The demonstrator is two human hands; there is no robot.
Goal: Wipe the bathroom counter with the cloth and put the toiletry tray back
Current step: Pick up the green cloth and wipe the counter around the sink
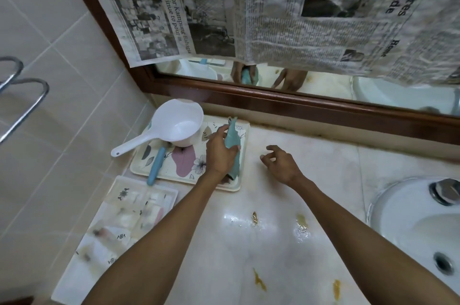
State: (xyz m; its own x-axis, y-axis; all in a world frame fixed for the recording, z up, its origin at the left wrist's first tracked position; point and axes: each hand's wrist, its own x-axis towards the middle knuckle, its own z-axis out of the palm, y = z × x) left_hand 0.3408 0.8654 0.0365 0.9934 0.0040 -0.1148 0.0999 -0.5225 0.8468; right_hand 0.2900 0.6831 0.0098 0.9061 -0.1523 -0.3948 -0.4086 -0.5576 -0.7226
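- Four yellow stains (258, 282) lie on the counter (311, 180), nearer the person than the tray (185, 166).
- Left hand (220, 152) grips the cloth (232, 145) over the tray's right edge, long axis running away from the person.
- Right hand (281, 164), right of the tray, spread and holding nothing.
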